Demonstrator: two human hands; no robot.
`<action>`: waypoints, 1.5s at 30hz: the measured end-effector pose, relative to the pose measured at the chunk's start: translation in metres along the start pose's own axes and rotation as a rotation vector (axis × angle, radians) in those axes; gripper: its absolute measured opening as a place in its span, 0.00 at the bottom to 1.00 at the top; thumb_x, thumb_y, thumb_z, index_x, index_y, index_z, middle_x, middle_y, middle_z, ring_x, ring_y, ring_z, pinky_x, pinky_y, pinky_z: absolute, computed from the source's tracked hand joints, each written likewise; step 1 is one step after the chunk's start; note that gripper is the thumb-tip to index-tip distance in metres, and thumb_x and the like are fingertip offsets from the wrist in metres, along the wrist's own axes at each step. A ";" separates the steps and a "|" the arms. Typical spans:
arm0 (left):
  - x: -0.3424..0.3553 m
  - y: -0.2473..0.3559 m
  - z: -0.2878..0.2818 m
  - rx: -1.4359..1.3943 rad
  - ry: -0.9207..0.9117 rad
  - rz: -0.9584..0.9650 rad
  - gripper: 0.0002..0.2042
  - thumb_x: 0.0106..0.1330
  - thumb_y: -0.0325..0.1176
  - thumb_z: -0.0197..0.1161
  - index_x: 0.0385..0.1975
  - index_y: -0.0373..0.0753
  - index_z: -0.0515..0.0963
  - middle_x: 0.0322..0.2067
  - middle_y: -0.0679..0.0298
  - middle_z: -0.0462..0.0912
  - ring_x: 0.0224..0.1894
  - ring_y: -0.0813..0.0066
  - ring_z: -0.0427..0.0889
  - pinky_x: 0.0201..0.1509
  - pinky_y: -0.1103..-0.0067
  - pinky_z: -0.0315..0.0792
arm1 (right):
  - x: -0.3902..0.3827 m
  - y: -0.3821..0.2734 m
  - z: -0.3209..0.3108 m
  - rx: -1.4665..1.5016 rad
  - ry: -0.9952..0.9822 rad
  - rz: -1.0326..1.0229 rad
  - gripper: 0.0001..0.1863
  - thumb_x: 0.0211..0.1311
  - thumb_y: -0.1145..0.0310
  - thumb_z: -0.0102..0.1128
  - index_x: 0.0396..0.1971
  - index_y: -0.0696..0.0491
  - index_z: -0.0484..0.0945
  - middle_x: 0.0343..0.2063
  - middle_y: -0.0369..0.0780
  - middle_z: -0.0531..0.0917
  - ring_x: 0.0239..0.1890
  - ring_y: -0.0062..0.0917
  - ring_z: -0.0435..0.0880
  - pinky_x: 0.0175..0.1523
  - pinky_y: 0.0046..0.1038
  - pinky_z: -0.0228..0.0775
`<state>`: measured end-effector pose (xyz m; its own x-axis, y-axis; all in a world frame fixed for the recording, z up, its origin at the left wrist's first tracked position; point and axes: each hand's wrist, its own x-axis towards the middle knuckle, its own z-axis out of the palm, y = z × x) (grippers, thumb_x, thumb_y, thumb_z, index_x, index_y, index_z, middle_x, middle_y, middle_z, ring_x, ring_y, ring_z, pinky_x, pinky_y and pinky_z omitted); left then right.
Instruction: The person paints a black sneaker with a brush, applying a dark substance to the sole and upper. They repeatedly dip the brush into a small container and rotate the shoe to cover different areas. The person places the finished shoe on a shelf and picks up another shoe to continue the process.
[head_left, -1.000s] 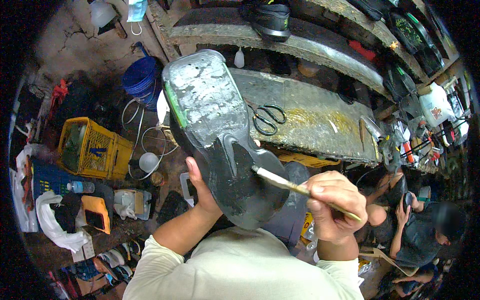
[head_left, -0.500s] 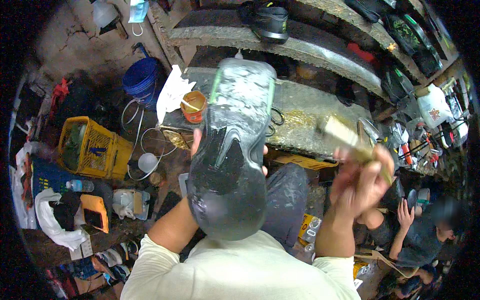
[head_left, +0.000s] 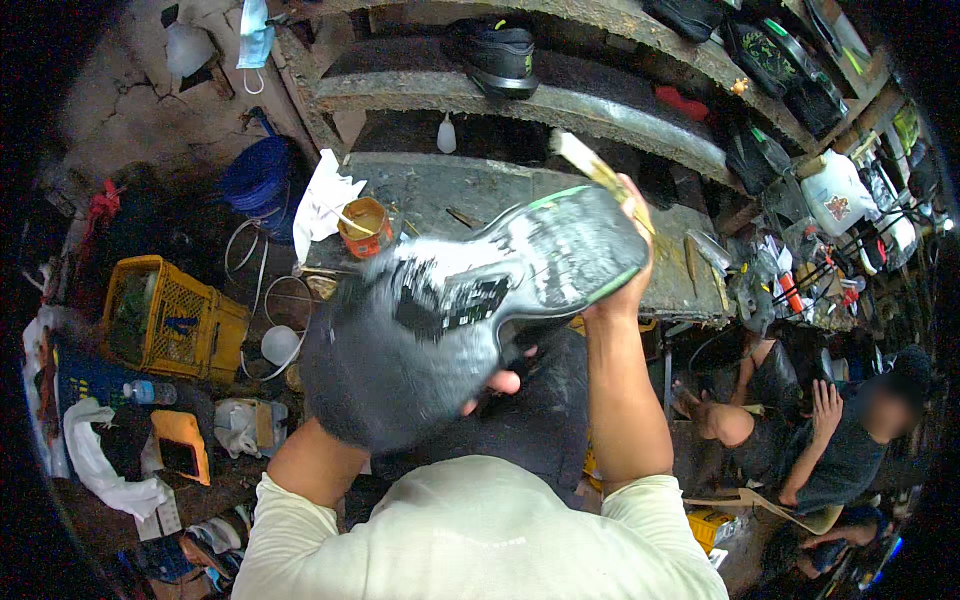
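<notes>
A black shoe bottom [head_left: 400, 360], streaked white and edged in green at the heel, lies tilted across the middle of the head view, blurred by motion. My left hand [head_left: 502, 383] grips it from underneath, mostly hidden with only fingertips showing. My right hand [head_left: 632, 250] is closed at the heel end, holding a light-handled brush [head_left: 585, 160] whose bristles point up and left; it also appears to touch the heel. Behind the shoe, an orange pot [head_left: 365, 235] with a stick in it sits beside white paper [head_left: 325, 195] on the worktop.
The worktop [head_left: 680, 290] lies under shelves holding black shoes [head_left: 500, 55]. A blue bucket [head_left: 255, 175] and yellow crate [head_left: 150, 320] are at left. Tools and bags [head_left: 775, 285] crowd the right. A co-worker [head_left: 830, 460] sits at lower right.
The shoe has swung from roughly upright to crosswise, heel toward the right. My right hand has moved up to the heel, and the brush now points upward.
</notes>
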<state>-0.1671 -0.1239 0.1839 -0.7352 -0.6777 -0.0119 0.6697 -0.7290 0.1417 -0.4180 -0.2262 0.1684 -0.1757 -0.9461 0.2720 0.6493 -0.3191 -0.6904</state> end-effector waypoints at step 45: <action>0.010 -0.031 -0.017 0.875 0.592 1.081 0.26 0.62 0.42 0.76 0.53 0.34 0.75 0.47 0.65 0.82 0.48 0.76 0.78 0.60 0.76 0.70 | -0.084 -0.107 0.065 -1.087 -0.872 -0.638 0.20 0.51 0.79 0.70 0.47 0.52 0.85 0.38 0.41 0.91 0.25 0.23 0.83 0.28 0.25 0.66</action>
<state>-0.1935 -0.1101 0.1621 0.3455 -0.9300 0.1252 0.4159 0.2714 0.8680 -0.4247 -0.1093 0.2624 0.5209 -0.4377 0.7328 -0.2705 -0.8989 -0.3447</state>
